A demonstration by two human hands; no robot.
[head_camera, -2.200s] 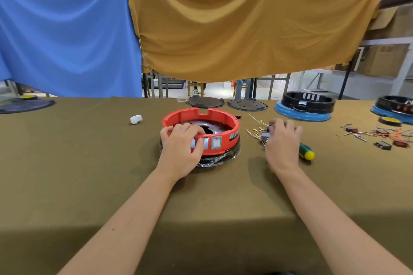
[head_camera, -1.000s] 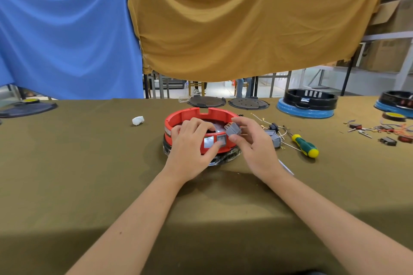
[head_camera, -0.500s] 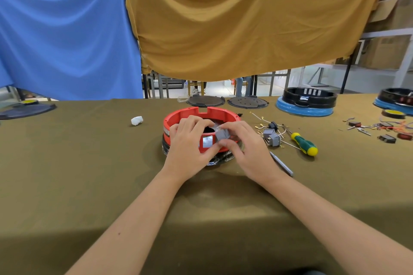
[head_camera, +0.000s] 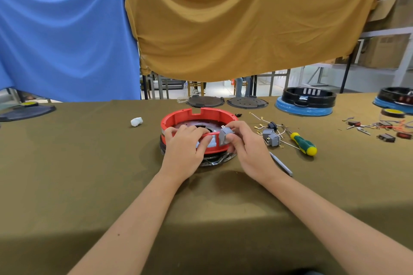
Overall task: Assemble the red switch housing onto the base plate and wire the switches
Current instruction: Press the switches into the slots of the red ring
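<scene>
Head view shows your table (head_camera: pixel 89 185) under its olive cloth, and on it the red switch housing (head_camera: pixel 199 116) seated on the base plate (head_camera: pixel 214 159), directly under both your hands. Your left hand (head_camera: pixel 185 147) holds the housing's near wall as it did two seconds back: fingers curled over the rim, thumb pressed to the outer face beside the switch openings. The real change is on the other side. Your right hand (head_camera: pixel 248 149), which had been out at the pile of parts to the right, has come in with a grey switch (head_camera: pixel 224 135) pinched between thumb and fingertips. Half a second ago that switch sat low against the housing front; now it is tilted, its metal terminals pointing up and inward, just above and to the right of your left thumb tip, touching or nearly touching the rim. I cannot tell whether it has entered an opening.

That suggests you are still fitting switches, with wiring to follow. Seating it will likely need the body squared to the slot before you push.

Outward from your right fingers lie the spare grey switches (head_camera: pixel 270 137) and loose wires (head_camera: pixel 259 121), then the green-handled screwdriver (head_camera: pixel 302 143). Well away from your left fingers sits a small white lump (head_camera: pixel 136 121).
</scene>
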